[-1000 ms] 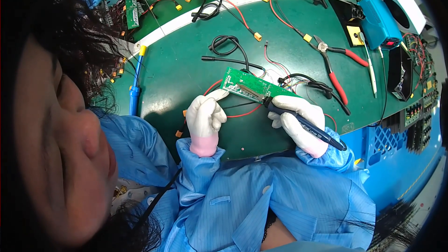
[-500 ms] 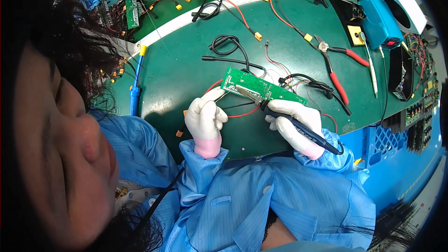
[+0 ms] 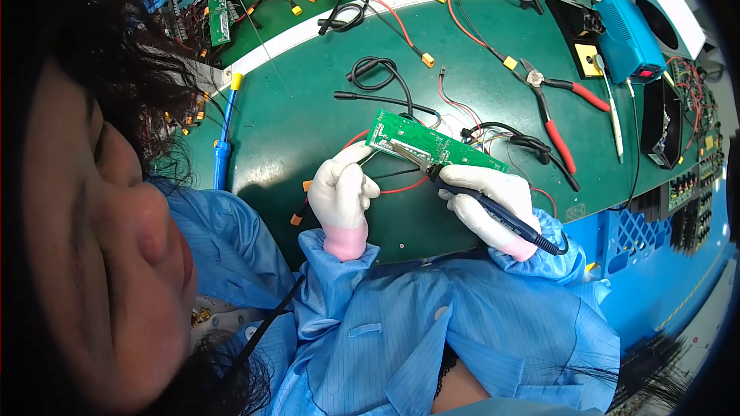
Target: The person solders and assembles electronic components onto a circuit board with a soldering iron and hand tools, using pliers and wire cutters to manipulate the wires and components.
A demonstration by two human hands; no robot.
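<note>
- Your right hand [image 3: 493,204], in a white glove, is wrapped around a dark soldering iron [image 3: 482,204], its tip resting on the green circuit board [image 3: 432,144].
- Your left hand [image 3: 343,192], also gloved, is pinched on a thin wire [image 3: 368,160] at the board's near left corner.
- The board lies on the green worktop [image 3: 293,115], wires trailing from it.
- Red-handled pliers [image 3: 551,108] lie well apart, to the right.
</note>
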